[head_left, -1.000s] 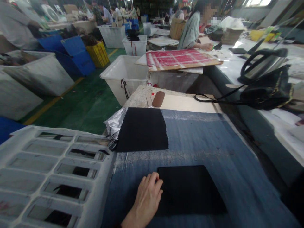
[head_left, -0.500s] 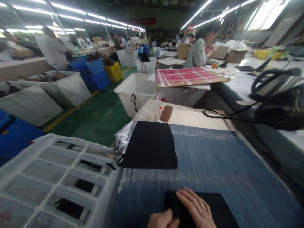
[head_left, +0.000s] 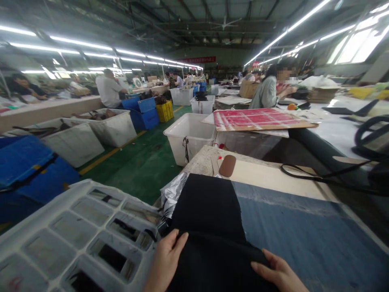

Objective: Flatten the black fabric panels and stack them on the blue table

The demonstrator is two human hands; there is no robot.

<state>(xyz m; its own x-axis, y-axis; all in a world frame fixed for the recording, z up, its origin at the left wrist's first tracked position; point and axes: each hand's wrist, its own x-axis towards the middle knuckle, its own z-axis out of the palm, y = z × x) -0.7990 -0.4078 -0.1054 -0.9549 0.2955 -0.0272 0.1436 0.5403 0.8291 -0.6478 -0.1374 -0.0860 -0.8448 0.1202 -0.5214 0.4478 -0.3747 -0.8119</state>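
Observation:
A black fabric piece [head_left: 219, 263] is stretched between my two hands at the bottom of the view. My left hand [head_left: 166, 257] pinches its upper left corner, and my right hand [head_left: 278, 269] grips its right corner between thumb and fingers. Its far edge overlaps another black fabric piece [head_left: 209, 202], which lies flat at the left of the blue-grey table surface [head_left: 291, 227]. A brown rounded piece [head_left: 227, 166] rests beyond the flat fabric.
A white slotted plastic crate [head_left: 77, 217] stands left of the table. Crumpled silver film [head_left: 174, 194] hangs at the table's left edge. Beyond are a white bin [head_left: 191, 134], a red-and-white board [head_left: 255, 119] and a seated person [head_left: 267, 93]. A black strap lies at right.
My hands have moved apart and lifted the near fabric piece, bringing it forward over the edge of the flat one. The camera view has tilted up and turned slightly left.

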